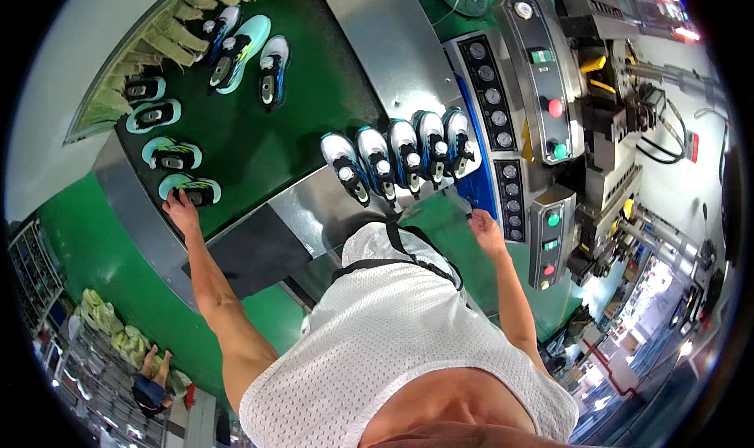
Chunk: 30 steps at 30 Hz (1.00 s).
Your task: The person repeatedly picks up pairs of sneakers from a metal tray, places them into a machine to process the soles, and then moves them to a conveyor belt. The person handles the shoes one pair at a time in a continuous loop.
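My left hand (pixel 182 212) reaches to the near left edge of the green conveyor belt, its fingers closed on a turquoise shoe sole (pixel 210 187) with a dark middle part. Beyond it several similar soles (pixel 154 117) lie in a row. Off to the right, my right hand (pixel 485 230) is closed around the dark end of a thin, pale tool (pixel 457 200) whose exact kind is unclear. Nearest that hand, several white, black and blue shoe uppers (pixel 404 153) stand side by side on the metal edge.
Further up the belt (pixel 314 79) are a turquoise-soled shoe (pixel 239 54) and a white-toed shoe upper (pixel 273 69). Fabric strips (pixel 165 36) hang at the tunnel opening. A machine with gauges and button panels (pixel 542 79) stands at right. Another person (pixel 151 385) is far left.
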Motion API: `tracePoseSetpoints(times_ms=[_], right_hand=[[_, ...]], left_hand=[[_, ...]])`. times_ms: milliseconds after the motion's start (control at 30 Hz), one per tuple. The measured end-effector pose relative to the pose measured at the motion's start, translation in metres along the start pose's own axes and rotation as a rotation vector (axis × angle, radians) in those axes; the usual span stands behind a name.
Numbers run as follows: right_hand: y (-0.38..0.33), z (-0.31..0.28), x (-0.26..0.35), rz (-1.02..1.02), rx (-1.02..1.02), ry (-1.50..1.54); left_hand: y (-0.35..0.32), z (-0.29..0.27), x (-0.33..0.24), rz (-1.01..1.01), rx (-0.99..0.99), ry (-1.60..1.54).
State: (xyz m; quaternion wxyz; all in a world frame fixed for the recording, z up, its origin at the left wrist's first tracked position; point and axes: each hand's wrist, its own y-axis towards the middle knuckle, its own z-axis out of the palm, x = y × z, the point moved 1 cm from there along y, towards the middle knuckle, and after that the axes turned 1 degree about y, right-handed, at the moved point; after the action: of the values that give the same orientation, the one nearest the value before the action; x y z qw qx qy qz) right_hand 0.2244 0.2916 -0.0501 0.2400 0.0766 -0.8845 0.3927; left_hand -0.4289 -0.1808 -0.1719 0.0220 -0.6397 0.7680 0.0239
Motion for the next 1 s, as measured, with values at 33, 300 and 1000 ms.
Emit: tracePoseSetpoints(times_ms=[33,300,1000], right_hand=[[0.003,0.003,0.004,0.008,-0.009,0.026],[-0.033,0.012,0.048,0.062,-0.004,0.035],[-0.087,-0.031,0.140,-0.186,0.350,1.675]], left_hand=[[0.003,-0.013,-0.019,0.034,-0.003,0.171],[0.044,-0.070,-0.318,0.455,0.238,-0.467],[-0.223,-0.202,-0.497,1.288,0.832,-1.080]])
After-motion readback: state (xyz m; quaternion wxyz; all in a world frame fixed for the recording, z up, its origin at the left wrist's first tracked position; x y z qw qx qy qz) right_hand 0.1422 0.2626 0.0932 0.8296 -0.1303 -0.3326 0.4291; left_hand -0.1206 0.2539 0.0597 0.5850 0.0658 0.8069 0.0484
